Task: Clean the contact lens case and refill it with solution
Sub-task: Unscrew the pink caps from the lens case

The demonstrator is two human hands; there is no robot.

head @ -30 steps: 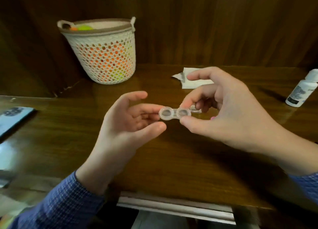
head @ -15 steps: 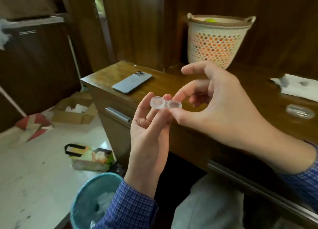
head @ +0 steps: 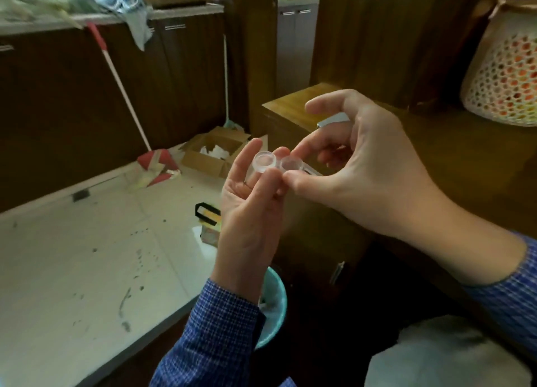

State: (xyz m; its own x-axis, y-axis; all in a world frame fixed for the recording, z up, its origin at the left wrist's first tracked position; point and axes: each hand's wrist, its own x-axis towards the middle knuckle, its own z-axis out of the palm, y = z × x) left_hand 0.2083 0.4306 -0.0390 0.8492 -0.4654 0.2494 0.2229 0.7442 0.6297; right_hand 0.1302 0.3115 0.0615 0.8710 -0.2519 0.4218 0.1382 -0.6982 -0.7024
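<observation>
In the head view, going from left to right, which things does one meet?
Red-handled mop → cardboard box → left hand → contact lens case → right hand → white basket.

lens case (head: 277, 164): clear glossy plastic | desk (head: 293, 103): polished wood | basket (head: 505, 75): perforated plastic

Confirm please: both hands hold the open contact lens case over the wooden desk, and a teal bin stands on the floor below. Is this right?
Not quite. In the head view both hands, left hand and right hand, do hold the open contact lens case, but it is beside the wooden desk, out over the floor, not over it. The teal bin does stand below.
</observation>
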